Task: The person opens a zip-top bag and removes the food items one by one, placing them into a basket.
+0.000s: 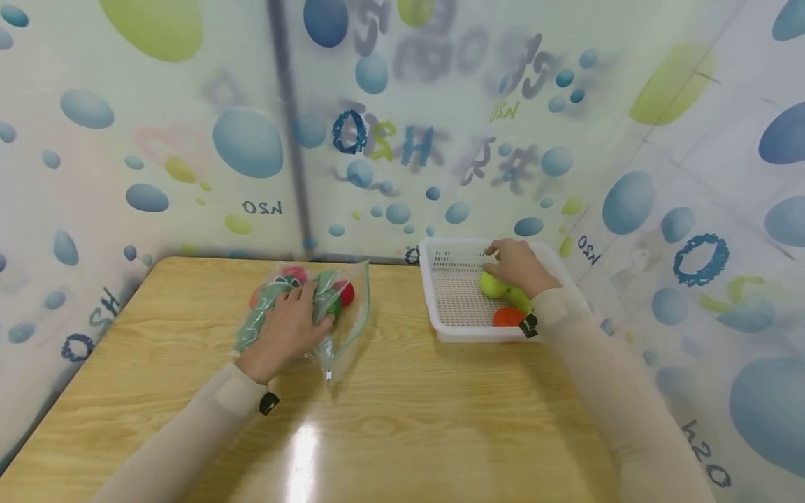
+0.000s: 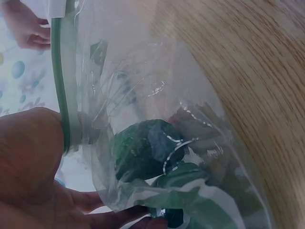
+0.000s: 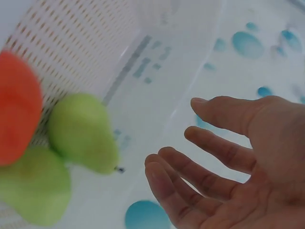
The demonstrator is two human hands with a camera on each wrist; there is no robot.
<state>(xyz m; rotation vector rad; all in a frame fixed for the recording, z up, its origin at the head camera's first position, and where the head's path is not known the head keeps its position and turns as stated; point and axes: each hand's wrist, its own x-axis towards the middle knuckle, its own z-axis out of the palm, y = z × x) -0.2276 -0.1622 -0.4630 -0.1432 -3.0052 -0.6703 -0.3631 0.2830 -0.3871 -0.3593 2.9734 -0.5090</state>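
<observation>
Two hands (image 1: 291, 321) (image 1: 517, 267), one bag (image 1: 346, 325), one basket (image 1: 465, 330), two pears (image 3: 82, 131) (image 3: 38, 186)

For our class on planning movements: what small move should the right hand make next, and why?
Probably lower the right hand and close it round the nearest pear: the hand is empty and open over the white basket, close to that pear, while the left hand touches the plastic bag.
</observation>
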